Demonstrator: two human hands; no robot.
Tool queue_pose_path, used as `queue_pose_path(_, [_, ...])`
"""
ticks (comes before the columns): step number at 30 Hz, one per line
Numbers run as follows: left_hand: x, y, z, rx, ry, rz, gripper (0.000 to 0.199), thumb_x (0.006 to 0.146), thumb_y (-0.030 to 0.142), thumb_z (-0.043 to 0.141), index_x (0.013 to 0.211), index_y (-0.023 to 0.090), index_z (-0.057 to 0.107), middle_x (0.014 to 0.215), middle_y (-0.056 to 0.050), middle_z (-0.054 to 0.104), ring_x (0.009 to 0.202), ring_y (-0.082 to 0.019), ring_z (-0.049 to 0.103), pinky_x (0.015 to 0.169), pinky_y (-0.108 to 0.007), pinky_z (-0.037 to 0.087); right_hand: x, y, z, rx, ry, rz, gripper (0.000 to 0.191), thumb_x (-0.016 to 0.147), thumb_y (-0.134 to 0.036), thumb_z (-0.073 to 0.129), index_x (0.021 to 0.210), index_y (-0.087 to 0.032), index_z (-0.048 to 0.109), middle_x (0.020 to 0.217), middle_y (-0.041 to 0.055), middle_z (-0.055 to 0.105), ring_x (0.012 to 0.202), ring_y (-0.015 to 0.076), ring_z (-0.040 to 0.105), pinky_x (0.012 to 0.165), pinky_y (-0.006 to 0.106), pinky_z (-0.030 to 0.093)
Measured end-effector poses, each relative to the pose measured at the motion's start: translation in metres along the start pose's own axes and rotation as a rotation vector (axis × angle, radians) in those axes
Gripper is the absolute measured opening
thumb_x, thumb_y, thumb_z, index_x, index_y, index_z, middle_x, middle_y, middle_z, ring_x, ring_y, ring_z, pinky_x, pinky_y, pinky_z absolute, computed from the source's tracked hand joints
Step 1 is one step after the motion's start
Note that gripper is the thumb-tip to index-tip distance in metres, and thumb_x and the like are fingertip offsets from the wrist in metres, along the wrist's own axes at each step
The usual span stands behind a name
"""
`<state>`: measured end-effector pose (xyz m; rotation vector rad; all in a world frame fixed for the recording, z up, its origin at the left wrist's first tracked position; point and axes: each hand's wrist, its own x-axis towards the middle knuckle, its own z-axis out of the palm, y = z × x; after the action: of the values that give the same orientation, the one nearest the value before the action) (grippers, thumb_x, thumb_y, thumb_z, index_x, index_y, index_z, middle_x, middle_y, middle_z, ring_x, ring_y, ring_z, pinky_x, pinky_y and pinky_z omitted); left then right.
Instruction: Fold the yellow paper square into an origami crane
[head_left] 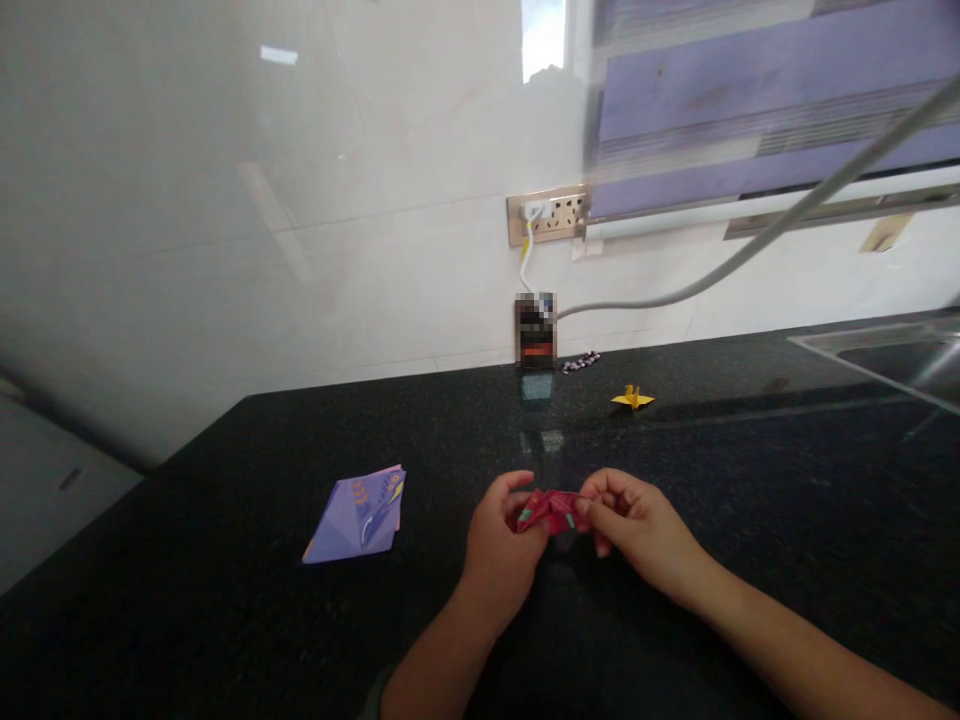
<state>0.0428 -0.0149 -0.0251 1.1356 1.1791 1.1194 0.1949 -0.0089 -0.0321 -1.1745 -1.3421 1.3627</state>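
Between my two hands, just above the dark counter, is a small folded red paper with green patches. My left hand is closed around its left end, the thumb along the near side. At the right end, my right hand pinches the paper's edge between thumb and fingers. Part of the paper is hidden behind the fingers. A yellow origami crane sits farther back, beyond my right hand. To the left of my left hand lie purple patterned sheets of paper, with a pink edge showing beneath.
The black speckled counter meets a white tiled wall. A phone-like object, blurred out, leans against the wall beside a black-and-white beaded strand. A grey hose hangs across the right, above a metal sink. A socket holds a plug.
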Motion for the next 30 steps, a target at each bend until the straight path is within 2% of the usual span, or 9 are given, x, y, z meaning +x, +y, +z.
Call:
queue_pose_path(3, [0.003, 0.001, -0.001, -0.098, 0.122, 0.075, 0.039, 0.065, 0.013, 0.062, 0.102, 0.014, 0.051, 0.096, -0.009, 0.064, 0.086, -0.018, 0.06, 0.076, -0.028, 0.045, -0.006, -0.002, 0.007, 0.247, -0.068, 0.152, 0.015, 0.073, -0.03, 0.055, 0.072, -0.018, 0.047, 0.06, -0.0015, 0.062, 0.038, 0.0066, 0.049, 0.04, 0.018, 0.036])
queue_pose_path(5, [0.003, 0.003, -0.001, -0.132, 0.16, 0.1, 0.033, 0.066, 0.016, 0.062, 0.098, 0.014, 0.054, 0.095, -0.009, 0.064, 0.086, -0.018, 0.06, 0.077, -0.029, 0.045, -0.011, -0.004, 0.012, 0.357, -0.117, 0.24, 0.015, 0.074, -0.028, 0.056, 0.074, -0.017, 0.046, 0.063, 0.0006, 0.064, 0.041, 0.0068, 0.052, 0.042, 0.018, 0.038])
queue_pose_path(9, [0.0, 0.005, 0.001, -0.107, 0.07, 0.134, 0.02, 0.07, 0.025, 0.059, 0.086, 0.013, 0.062, 0.081, -0.005, 0.067, 0.076, -0.017, 0.06, 0.072, -0.027, 0.045, -0.017, -0.007, 0.016, 0.443, -0.176, 0.291, 0.015, 0.077, -0.03, 0.054, 0.078, -0.017, 0.046, 0.066, 0.0028, 0.065, 0.044, 0.0069, 0.055, 0.044, 0.017, 0.039])
queue_pose_path(12, [-0.001, 0.003, 0.0, -0.088, 0.027, 0.091, 0.02, 0.073, 0.029, 0.055, 0.08, 0.012, 0.063, 0.07, -0.004, 0.065, 0.065, -0.015, 0.059, 0.063, -0.026, 0.045, -0.015, -0.006, 0.014, 0.376, -0.185, 0.235, 0.02, 0.078, -0.035, 0.052, 0.073, -0.016, 0.048, 0.058, 0.0006, 0.062, 0.039, 0.006, 0.05, 0.04, 0.016, 0.036])
queue_pose_path(17, [0.0, -0.001, -0.002, -0.039, -0.028, 0.032, 0.022, 0.074, 0.033, 0.054, 0.074, 0.012, 0.061, 0.063, -0.003, 0.062, 0.057, -0.013, 0.056, 0.054, -0.024, 0.042, -0.008, -0.002, 0.01, 0.222, 0.034, 0.07, 0.032, 0.079, -0.041, 0.05, 0.06, -0.016, 0.048, 0.047, -0.0056, 0.045, 0.037, 0.0048, 0.037, 0.036, 0.017, 0.032])
queue_pose_path(22, [-0.001, -0.002, 0.0, 0.059, -0.046, 0.054, 0.022, 0.073, 0.034, 0.054, 0.069, 0.013, 0.06, 0.06, -0.002, 0.06, 0.054, -0.012, 0.053, 0.052, -0.022, 0.04, -0.009, 0.0, 0.01, 0.166, -0.019, 0.064, 0.024, 0.076, -0.037, 0.056, 0.068, -0.015, 0.056, 0.051, -0.0042, 0.048, 0.042, 0.0056, 0.038, 0.039, 0.017, 0.033])
queue_pose_path(26, [-0.002, -0.004, 0.002, 0.011, -0.044, 0.01, 0.018, 0.071, 0.031, 0.057, 0.071, 0.014, 0.058, 0.062, -0.003, 0.061, 0.055, -0.014, 0.055, 0.052, -0.023, 0.042, -0.011, 0.001, 0.011, 0.186, -0.023, 0.061, 0.023, 0.075, -0.037, 0.057, 0.07, -0.014, 0.057, 0.053, -0.003, 0.051, 0.044, 0.0062, 0.04, 0.041, 0.018, 0.035])
queue_pose_path(30, [-0.001, -0.008, 0.003, -0.043, -0.034, 0.022, 0.011, 0.067, 0.024, 0.06, 0.069, 0.014, 0.056, 0.062, -0.002, 0.061, 0.055, -0.013, 0.056, 0.053, -0.024, 0.043, -0.011, 0.002, 0.012, 0.196, -0.009, 0.047, 0.025, 0.076, -0.037, 0.055, 0.067, -0.014, 0.057, 0.051, -0.0035, 0.049, 0.045, 0.0063, 0.041, 0.041, 0.017, 0.035])
